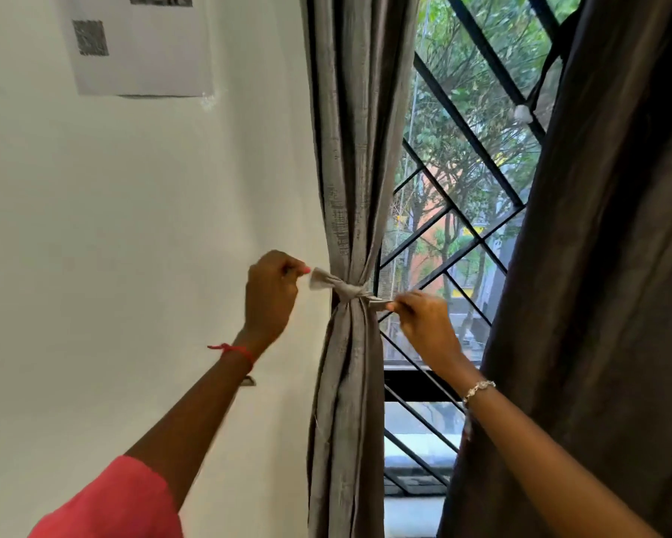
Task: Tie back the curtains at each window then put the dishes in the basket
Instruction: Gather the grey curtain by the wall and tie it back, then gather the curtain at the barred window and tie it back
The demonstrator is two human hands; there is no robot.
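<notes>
I see grey slubby curtain (352, 188) cinched w/ flat fabric tie (342, 288), L hand (269, 293) pinching one tie end, R hand (423, 319) pinching the other, white wall (132, 227) behind.

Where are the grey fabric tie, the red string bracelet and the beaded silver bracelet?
grey fabric tie (350, 292): head view, on its knot.
red string bracelet (238, 350): head view, on the band.
beaded silver bracelet (478, 389): head view, on its beads.

I am counting two curtains: one grey curtain (348, 157), one dark curtain (606, 266). One tie-back (342, 288) is showing. One sheet of paper (140, 44) is hanging on the wall. I am wearing two bracelets: one red bracelet (235, 351), one beaded bracelet (478, 389).
</notes>
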